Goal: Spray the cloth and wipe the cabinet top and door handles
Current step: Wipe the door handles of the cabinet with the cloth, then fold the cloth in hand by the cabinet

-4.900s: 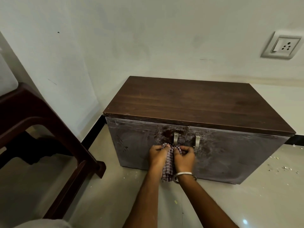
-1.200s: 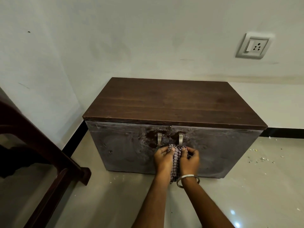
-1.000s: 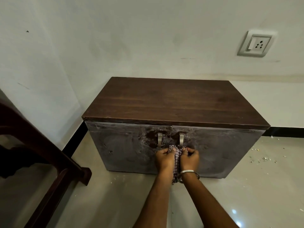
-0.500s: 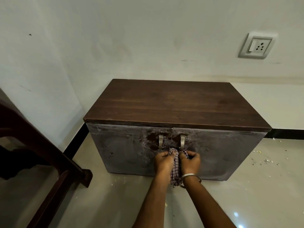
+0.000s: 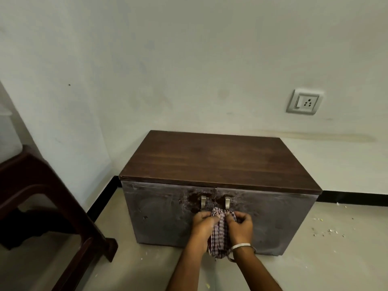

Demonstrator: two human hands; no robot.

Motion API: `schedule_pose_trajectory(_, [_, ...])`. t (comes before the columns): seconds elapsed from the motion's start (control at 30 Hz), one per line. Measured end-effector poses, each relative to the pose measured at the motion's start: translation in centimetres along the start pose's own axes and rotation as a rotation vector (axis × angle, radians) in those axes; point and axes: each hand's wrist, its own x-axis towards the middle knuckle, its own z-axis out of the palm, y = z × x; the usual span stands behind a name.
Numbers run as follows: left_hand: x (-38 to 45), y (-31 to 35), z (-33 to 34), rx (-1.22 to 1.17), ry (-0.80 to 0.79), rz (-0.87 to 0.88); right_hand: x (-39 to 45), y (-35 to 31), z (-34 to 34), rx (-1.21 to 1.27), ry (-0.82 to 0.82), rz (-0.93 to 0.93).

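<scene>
A low cabinet stands against the white wall, with a dark wood top [image 5: 218,158] and two dusty grey doors. Two small metal handles, the left handle [image 5: 203,203] and the right handle [image 5: 227,203], sit side by side at the door seam. A checked cloth [image 5: 219,234] hangs bunched just below the handles. My left hand [image 5: 203,226] and my right hand [image 5: 241,227] both grip the cloth, pressed together in front of the doors. A metal bangle circles my right wrist. No spray bottle is in view.
A dark brown plastic chair [image 5: 42,206] stands at the left on the tiled floor. A wall socket [image 5: 304,102] is mounted above the cabinet at the right. Small crumbs [image 5: 327,231] lie scattered on the floor right of the cabinet. A black skirting runs along the wall.
Both hands stay on the cloth below the handles, with small shifts between the left and right handle. The view has tilted up, so the cabinet sits lower in the frame.
</scene>
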Motion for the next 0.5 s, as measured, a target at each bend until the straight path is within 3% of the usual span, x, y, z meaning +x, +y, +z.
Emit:
schedule_pose_trajectory(0.27, [-5.3,6.5,-1.2,-0.039,-0.149,0.159,-3.5,-8.4,-0.2,0.039,-0.207,-0.280])
schedule_pose_trajectory(0.37, [-7.5,10.2,-2.6,-0.114,-0.094,0.202,-5.5,-11.7,0.0,0.065,-0.398,-0.338])
schedule_pose_trajectory(0.5, [-9.9,14.8,-4.6,-0.267,-0.041,0.255,-7.6,-14.7,0.6,-0.023,-0.672,-0.253])
